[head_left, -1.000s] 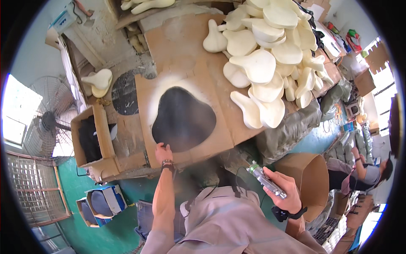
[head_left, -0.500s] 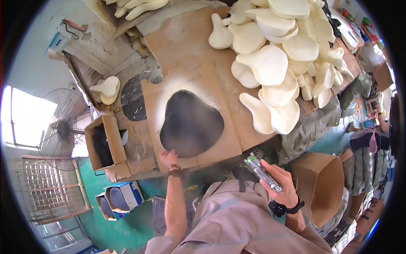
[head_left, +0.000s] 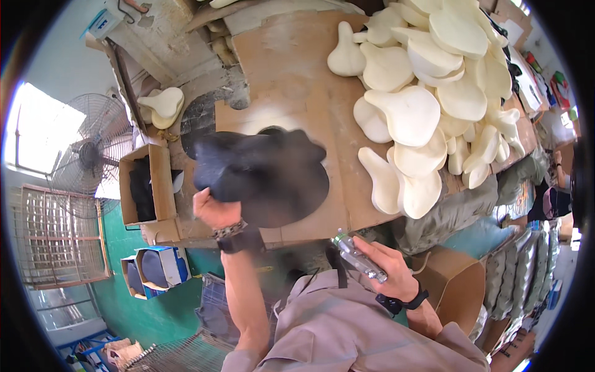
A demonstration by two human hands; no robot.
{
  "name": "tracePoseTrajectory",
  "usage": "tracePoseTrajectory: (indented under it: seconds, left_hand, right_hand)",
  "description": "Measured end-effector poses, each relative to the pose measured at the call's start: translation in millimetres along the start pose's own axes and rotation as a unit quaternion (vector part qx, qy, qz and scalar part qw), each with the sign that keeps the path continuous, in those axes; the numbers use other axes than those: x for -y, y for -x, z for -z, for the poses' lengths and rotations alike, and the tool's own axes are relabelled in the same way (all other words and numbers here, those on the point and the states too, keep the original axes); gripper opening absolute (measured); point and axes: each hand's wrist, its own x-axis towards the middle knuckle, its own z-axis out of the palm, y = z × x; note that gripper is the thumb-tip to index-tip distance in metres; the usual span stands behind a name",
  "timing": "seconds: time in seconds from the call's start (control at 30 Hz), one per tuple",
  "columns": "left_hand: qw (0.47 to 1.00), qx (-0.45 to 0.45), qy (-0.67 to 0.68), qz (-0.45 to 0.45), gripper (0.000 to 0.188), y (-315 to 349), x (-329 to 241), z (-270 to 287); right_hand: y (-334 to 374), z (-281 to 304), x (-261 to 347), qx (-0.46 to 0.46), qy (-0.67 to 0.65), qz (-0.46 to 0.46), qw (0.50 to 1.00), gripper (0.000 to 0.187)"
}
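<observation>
My left hand [head_left: 217, 211] is closed on the near left edge of a black, saddle-shaped sheet [head_left: 279, 186]. The sheet's left part is lifted and folded over, blurred by motion, while its right part lies on the cardboard [head_left: 338, 217]. In my right hand [head_left: 390, 268], in front of my body beyond the table edge, is a silvery, partly see-through cylindrical tool [head_left: 359, 256] with a green ring at its tip; its exact kind I cannot make out. Pale residue shows on the cardboard around the sheet's far end.
Many cream foam saddle pads [head_left: 406, 118] are heaped at the table's right, and a small pile [head_left: 166, 102] lies far left. A carton [head_left: 164, 186] of black material stands left, near a large fan [head_left: 90, 152]. An open carton [head_left: 455, 273] stands right of me; a person [head_left: 548, 201] is far right.
The black sheet lay flat; its left part is now lifted and folded. My left hand has moved left and up with it. The right hand with the tool has shifted slightly left.
</observation>
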Motion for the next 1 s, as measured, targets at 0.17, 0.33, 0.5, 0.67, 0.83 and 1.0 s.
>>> tracePoseTrajectory:
  seconds: [0.17, 0.33, 0.5, 0.67, 0.83, 1.0]
  left_hand:
    - [0.997, 0.048, 0.029, -0.052, 0.044, 63, -69, 22]
    - [0.991, -0.062, 0.060, -0.098, 0.048, 161, -91, 62]
    - [0.935, -0.271, 0.105, -0.204, 0.045, 250, -79, 121]
    - [0.868, -0.329, 0.244, -0.281, 0.031, 352, -86, 213]
    - [0.748, -0.434, 0.307, -0.397, 0.032, 450, -92, 252]
    - [0.638, -0.506, 0.364, -0.452, 0.017, 511, -73, 319]
  right_hand:
    - [-14, -14, -2, 0.069, -0.001, 0.016, 0.997, 0.073]
    - [-37, -36, 10, 0.171, 0.008, 0.047, 0.984, 0.071]
    - [-53, -80, 30, 0.254, 0.054, 0.124, 0.958, 0.067]
    - [-34, -133, 68, 0.302, 0.073, 0.123, 0.943, 0.053]
    - [-9, -191, 106, 0.421, 0.096, 0.113, 0.895, 0.048]
    - [3, -255, 124, 0.516, 0.161, 0.141, 0.830, 0.049]
